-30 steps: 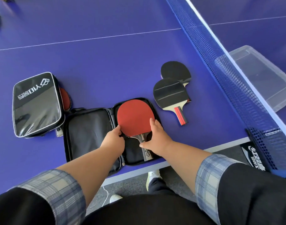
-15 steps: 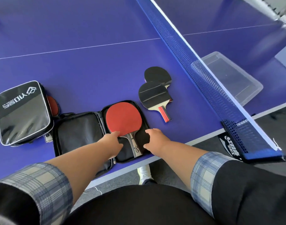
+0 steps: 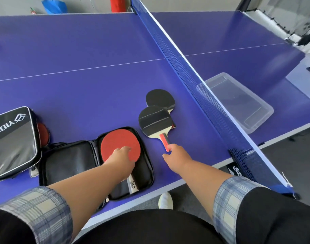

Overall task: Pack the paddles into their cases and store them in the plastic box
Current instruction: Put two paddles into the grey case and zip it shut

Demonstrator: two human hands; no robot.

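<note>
We are pressing our left grip [image 3: 121, 156], fingers flat, on the red paddle [image 3: 115, 143] inside the open case [image 3: 69, 164]; just right of that case our right grip [image 3: 177, 154] is touching the black paddle [image 3: 155, 123] at its handle, whether grasping we cannot tell

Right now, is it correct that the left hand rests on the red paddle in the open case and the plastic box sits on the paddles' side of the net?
Not quite: the head view shows the plastic box beyond the net, across from the paddles. The left hand does rest on the red paddle in the open case.
</note>
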